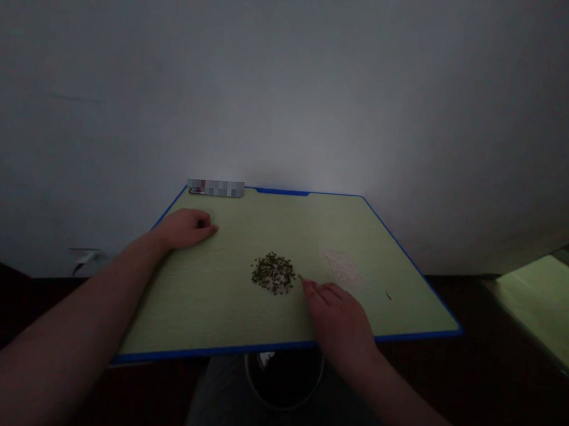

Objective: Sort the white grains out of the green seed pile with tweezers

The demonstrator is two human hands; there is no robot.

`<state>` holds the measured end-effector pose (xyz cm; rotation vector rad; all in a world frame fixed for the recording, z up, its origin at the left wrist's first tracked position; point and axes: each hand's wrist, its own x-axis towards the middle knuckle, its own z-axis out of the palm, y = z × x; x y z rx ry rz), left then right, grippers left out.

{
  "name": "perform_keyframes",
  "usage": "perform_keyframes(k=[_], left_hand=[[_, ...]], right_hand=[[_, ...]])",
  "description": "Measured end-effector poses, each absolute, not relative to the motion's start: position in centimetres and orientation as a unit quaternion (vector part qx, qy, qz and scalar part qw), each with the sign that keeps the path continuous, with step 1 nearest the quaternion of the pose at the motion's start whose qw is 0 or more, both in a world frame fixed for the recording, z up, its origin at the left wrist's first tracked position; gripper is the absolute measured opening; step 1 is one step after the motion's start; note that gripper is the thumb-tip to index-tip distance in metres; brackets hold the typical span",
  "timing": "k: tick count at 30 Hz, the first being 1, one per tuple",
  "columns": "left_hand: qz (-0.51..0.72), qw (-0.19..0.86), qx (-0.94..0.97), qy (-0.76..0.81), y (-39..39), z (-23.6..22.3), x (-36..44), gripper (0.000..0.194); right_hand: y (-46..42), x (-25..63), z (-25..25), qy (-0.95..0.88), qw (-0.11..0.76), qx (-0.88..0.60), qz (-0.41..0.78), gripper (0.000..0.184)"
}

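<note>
Near the bench's [215, 318] left edge, the left hand [186, 227] lies half-open and empty; the right hand [338, 316] pinches a thin stick [300, 277] beside dark grains [273, 273].

Grn table [186, 310] w/ dk pile [273, 274], pale pile [343, 267], brn sliver [388, 296], blurred obj [218, 189]

plain room: pale wall [292, 85], plug [87, 257]

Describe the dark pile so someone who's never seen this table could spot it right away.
Find the pale green tabletop with blue edging. Near its middle, just left of the right hand, lies a roundish pile of small bits. It is dark and speckled, unlike the pale pile to its right, which nearly blends in.
</note>
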<state>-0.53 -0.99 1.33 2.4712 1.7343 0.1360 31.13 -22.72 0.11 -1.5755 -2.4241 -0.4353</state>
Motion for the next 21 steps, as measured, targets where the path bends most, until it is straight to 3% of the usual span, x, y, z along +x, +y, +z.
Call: perform_keyframes(k=[9,17,21], left_hand=[[0.052,0.048,0.825,0.560,-0.7,1.1,-0.7,0.039],[0.051,0.052,0.823,0.563,-0.7,1.2,-0.7,0.039],[0.049,0.060,0.821,0.566,-0.8,1.2,-0.7,0.039]], right_hand=[[-19.5,32.7,1.0,-0.771,0.083,-0.616,-0.138,0.045],[-20.2,34.2,2.2,-0.734,0.195,-0.624,-0.186,0.038],[-20.2,32.5,1.9,-0.799,0.149,-0.565,-0.145,0.043]])
